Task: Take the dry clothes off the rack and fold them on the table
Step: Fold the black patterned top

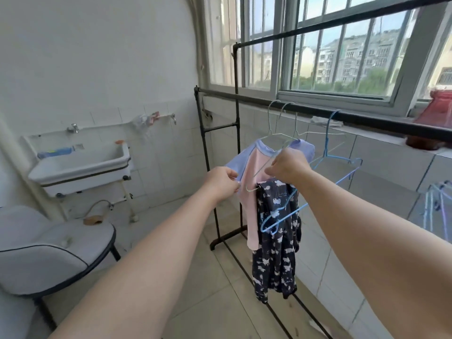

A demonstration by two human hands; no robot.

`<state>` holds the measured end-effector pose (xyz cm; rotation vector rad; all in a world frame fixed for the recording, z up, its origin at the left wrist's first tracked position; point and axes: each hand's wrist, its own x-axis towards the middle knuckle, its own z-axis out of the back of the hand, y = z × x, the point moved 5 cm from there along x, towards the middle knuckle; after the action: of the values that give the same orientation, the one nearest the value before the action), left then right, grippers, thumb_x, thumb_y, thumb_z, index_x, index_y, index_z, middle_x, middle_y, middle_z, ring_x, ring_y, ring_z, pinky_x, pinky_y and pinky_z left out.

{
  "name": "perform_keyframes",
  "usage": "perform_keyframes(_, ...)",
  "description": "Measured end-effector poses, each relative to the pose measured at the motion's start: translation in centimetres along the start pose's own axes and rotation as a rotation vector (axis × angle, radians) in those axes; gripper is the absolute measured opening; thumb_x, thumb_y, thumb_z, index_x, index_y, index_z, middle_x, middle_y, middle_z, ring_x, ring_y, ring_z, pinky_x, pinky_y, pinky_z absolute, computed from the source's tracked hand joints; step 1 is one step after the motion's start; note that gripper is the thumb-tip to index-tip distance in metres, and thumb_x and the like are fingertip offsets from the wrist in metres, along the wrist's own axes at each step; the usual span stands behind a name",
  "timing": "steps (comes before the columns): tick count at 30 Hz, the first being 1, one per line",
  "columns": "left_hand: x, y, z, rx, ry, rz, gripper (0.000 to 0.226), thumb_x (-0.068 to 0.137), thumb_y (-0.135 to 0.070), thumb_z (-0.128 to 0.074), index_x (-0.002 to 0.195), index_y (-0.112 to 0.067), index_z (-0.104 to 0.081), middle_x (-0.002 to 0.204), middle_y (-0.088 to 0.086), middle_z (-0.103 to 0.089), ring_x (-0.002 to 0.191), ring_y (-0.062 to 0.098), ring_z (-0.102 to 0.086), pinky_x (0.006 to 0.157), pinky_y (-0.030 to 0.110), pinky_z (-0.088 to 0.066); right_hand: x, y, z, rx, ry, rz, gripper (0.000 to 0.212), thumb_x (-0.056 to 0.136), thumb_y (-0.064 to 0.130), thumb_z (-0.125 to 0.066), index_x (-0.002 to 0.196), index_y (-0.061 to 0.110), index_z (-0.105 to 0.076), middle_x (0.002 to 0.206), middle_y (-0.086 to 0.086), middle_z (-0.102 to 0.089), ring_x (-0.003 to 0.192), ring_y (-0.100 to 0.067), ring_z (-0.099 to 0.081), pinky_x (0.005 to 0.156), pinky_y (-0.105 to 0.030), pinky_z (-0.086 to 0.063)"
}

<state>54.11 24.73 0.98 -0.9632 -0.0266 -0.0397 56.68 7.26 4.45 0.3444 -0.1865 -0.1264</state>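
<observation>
Lower left of frame: grey padded chair (46,243). Above it, at left, white wall sink (80,165) with a tap on the tiled wall. Centre: black clothes rack (244,96), its rail running from centre toward the right edge. Person's left hand (221,183), just left of centre, pinches the lilac sleeve edge of the pink-and-lilac shirt (254,182), fingers curled on the cloth. Shirt hangs on a pale wire hanger (271,133) hooked over the rail. Right hand (288,171), centre, fingers curled, grips the hanger wire at the shirt's neckline. Below this hand hangs a dark printed garment (276,243); what carries it I cannot tell. A blue hanger (327,167) hangs just right, its lower arm crossing that garment. Right edge: red item (437,111) on the window sill.
</observation>
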Motion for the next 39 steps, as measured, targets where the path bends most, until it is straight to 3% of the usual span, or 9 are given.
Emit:
perform_keyframes(10,9.1,-0.1,-4.4,0.336,0.173,-0.256,0.040,0.090,-0.012,-0.056,0.129,-0.011,-0.051,0.117,0.008,-0.062,0.109,0.027,-0.058,0.093,0.039,-0.048,4.5,-1.1,-5.9,0.136,0.170,-0.249,0.060,0.073,0.022,-0.080,0.124,0.003,-0.056,0.112,-0.015,-0.056,0.104,-0.030,-0.054,0.089,-0.034,-0.044)
perform_keyframes(13,11.0,0.5,-6.3,0.414,0.217,-0.357,0.039,0.092,-0.017,-0.053,0.130,-0.010,-0.044,0.107,0.012,-0.064,0.089,0.027,-0.060,0.071,0.037,-0.050,5.0,-1.4,-7.2,0.011,0.233,-0.322,0.067,0.072,0.036,-0.081,0.126,0.006,-0.054,0.119,-0.010,-0.056,0.113,-0.027,-0.056,0.097,-0.037,-0.049)
perform_keyframes(17,12.2,1.7,-7.6,0.555,0.293,-0.454,0.047,0.096,-0.009,-0.038,0.140,-0.023,-0.034,0.080,0.002,-0.047,0.070,0.020,-0.044,0.048,0.025,-0.028,5.0,-2.6,-9.4,0.117,0.252,-0.553,0.143,0.056,0.043,-0.090,0.147,-0.007,0.008,0.147,-0.018,-0.032,0.134,-0.030,-0.038,0.105,-0.035,-0.040)
perform_keyframes(21,13.3,2.0,-6.9,0.537,0.358,-0.514,0.057,0.091,-0.002,-0.042,0.144,-0.023,-0.034,0.091,0.013,-0.059,0.077,0.032,-0.059,0.066,0.035,-0.051,4.5,-1.7,-10.7,0.140,0.207,-0.639,0.147,0.059,0.042,-0.089,0.144,-0.008,0.020,0.153,-0.018,-0.020,0.140,-0.032,-0.025,0.112,-0.039,-0.032)
perform_keyframes(24,13.5,2.4,-5.8,0.600,0.399,-0.542,0.074,0.089,0.005,-0.040,0.150,-0.033,-0.021,0.090,0.015,-0.057,0.075,0.032,-0.056,0.060,0.034,-0.045,4.6,-1.6,-12.1,0.344,0.039,-0.768,0.128,0.069,0.029,-0.085,0.147,-0.005,0.011,0.149,-0.014,-0.033,0.136,-0.030,-0.033,0.110,-0.042,-0.033)
perform_keyframes(26,13.6,2.3,-4.8,0.679,0.349,-0.562,0.073,0.093,0.002,-0.038,0.151,-0.035,-0.015,0.099,0.014,-0.060,0.076,0.028,-0.054,0.059,0.034,-0.044,4.8,-1.7,-12.1,0.381,-0.086,-0.764,0.084,0.082,0.016,-0.069,0.145,-0.005,-0.018,0.136,-0.016,-0.049,0.121,-0.031,-0.050,0.098,-0.037,-0.042)
perform_keyframes(28,13.7,1.9,-3.9,0.668,0.299,-0.541,0.057,0.100,-0.008,-0.032,0.148,-0.036,-0.023,0.100,0.015,-0.061,0.077,0.030,-0.056,0.063,0.036,-0.048,5.4,-1.4,-10.9,0.331,-0.144,-0.673,0.041,0.084,0.013,-0.059,0.122,0.001,-0.049,0.111,-0.013,-0.059,0.094,-0.029,-0.056,0.076,-0.031,-0.047)
perform_keyframes(30,13.5,1.5,-3.7,0.693,0.282,-0.543,0.061,0.100,-0.006,-0.030,0.152,-0.034,-0.014,0.086,0.011,-0.056,0.069,0.027,-0.053,0.055,0.035,-0.044,5.7,-0.8,-8.7,0.327,-0.175,-0.605,0.014,0.085,0.016,-0.055,0.097,0.012,-0.050,0.083,-0.003,-0.054,0.079,-0.024,-0.052,0.068,-0.029,-0.043)
perform_keyframes(39,12.9,1.2,-2.7,0.903,0.204,-0.599,0.072,0.091,0.008,-0.037,0.153,-0.022,-0.014,0.092,0.013,-0.059,0.070,0.026,-0.050,0.053,0.034,-0.040,6.1,2.2,-1.1,-0.181,-0.159,-0.377,0.009,0.089,0.009,-0.047,0.083,0.011,-0.054,0.089,-0.004,-0.052,0.087,-0.027,-0.054,0.065,-0.030,-0.039)
